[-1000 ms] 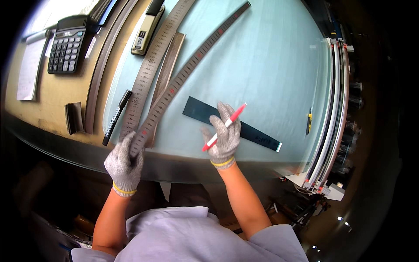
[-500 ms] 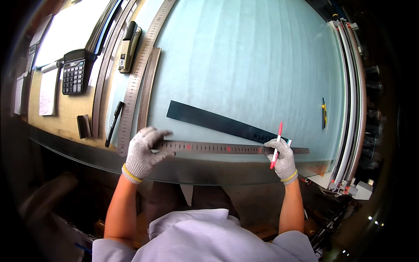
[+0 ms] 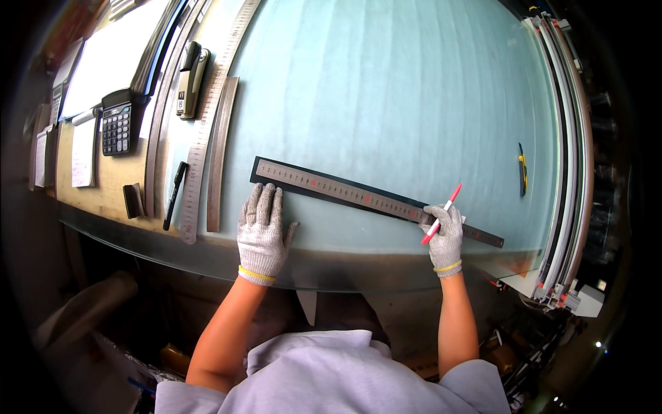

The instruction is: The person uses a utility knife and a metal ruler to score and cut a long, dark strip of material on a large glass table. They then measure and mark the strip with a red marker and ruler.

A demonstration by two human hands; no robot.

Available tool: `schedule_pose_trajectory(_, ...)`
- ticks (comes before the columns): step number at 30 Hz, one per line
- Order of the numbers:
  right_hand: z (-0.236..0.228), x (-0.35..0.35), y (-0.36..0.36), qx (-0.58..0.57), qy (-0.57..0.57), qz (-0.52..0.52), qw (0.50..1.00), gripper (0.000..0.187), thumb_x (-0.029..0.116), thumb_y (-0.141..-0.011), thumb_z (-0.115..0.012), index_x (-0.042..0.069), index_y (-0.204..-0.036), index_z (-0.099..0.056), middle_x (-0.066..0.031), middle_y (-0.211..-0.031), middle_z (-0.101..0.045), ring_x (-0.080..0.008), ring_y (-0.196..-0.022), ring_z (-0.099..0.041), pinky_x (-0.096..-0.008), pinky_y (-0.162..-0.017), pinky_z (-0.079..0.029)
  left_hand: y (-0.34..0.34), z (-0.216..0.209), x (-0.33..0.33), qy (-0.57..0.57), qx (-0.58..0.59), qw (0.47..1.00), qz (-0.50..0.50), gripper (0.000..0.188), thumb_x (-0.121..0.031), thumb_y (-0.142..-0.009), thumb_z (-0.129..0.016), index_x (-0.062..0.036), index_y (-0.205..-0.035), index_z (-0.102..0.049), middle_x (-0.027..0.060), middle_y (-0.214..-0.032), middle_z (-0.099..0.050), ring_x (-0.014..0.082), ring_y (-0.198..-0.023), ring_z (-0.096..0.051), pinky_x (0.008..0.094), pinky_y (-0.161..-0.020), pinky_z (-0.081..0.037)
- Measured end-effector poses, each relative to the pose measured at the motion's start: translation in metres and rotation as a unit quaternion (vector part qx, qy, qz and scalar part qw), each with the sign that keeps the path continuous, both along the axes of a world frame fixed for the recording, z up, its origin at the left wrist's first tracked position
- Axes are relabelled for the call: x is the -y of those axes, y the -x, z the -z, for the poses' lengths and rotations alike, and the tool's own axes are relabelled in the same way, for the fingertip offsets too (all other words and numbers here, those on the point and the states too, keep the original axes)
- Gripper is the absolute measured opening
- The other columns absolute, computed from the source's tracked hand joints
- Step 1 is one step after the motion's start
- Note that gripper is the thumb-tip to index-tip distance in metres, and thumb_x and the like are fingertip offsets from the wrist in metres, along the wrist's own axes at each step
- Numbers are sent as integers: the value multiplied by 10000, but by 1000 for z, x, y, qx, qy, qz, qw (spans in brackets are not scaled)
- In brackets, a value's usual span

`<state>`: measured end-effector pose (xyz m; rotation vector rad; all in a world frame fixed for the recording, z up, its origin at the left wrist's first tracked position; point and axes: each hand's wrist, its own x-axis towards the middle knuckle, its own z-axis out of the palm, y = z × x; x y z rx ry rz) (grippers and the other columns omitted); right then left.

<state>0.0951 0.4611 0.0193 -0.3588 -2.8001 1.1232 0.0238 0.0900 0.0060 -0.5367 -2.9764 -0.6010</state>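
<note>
A steel ruler [image 3: 338, 190] lies slantwise along a dark flat strip [image 3: 254, 170], whose edges show around the ruler's left end. Fingers stretched out, my gloved left hand [image 3: 263, 224] rests flat on the glass-like top, its fingertips at the strip's lower edge near the left end. My gloved right hand [image 3: 445, 231] grips the ruler toward its right end. A white and red marker pen [image 3: 441, 215] is also held in that hand, tilted up to the right. The ruler's right end sticks out beyond the right hand.
Left of the work lie a metal bar [image 3: 223, 159], a long steel rule [image 3: 207, 124], a black pen [image 3: 175, 196] and a stapler [image 3: 192, 81]. Farther left are a calculator [image 3: 117, 124] and a notepad [image 3: 84, 153]. A yellow-black cutter knife [image 3: 523, 170] lies at the right, before metal rails [image 3: 569, 138].
The ruler has turned and moved up from below the dark strip onto it. My left hand has let go of the ruler's left end and lies flat beside the strip.
</note>
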Motion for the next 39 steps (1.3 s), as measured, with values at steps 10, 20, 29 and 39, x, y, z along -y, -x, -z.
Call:
schedule_pose_trajectory(10,15,-6,10,-13,-25,-15,999,443,-13,-625,-846,80,-1042,-731,-65,-994,-644,-302,-987,-605,-442,-922,-462,6,-4,-2,3,4,1000,4,822,-169,-808,-812,-39,-1534,-448,215,-1520,-460,428,-1419,-447,522,-1147,-397)
schedule_pose_trajectory(20,7,-3,14,-29,-80,-31,996,411,85,-656,-874,119,-1044,-744,-65,-992,-635,-307,-975,-592,-438,-926,-447,8,-4,-3,15,33,999,3,855,-170,-814,-801,-52,-1564,-408,204,-1609,-388,404,-1463,-407,522,-1181,-335)
schedule_pose_trajectory(29,6,-2,14,-13,-102,-40,994,451,32,-615,-873,102,-1040,-741,-62,-1002,-648,-292,-991,-578,-427,-900,-447,10,-6,-4,40,34,999,13,849,-158,-822,-782,-33,-1566,-394,202,-1623,-374,416,-1481,-383,525,-1195,-331)
schedule_pose_trajectory(39,-2,57,-27,-101,-96,-112,984,320,94,-749,-792,107,-1044,-669,-85,-1016,-634,-321,-982,-622,-460,-899,-494,8,-6,-11,42,-5,999,15,727,-44,-887,-657,-61,-1571,-411,183,-1609,-413,411,-1451,-410,481,-1205,-348)
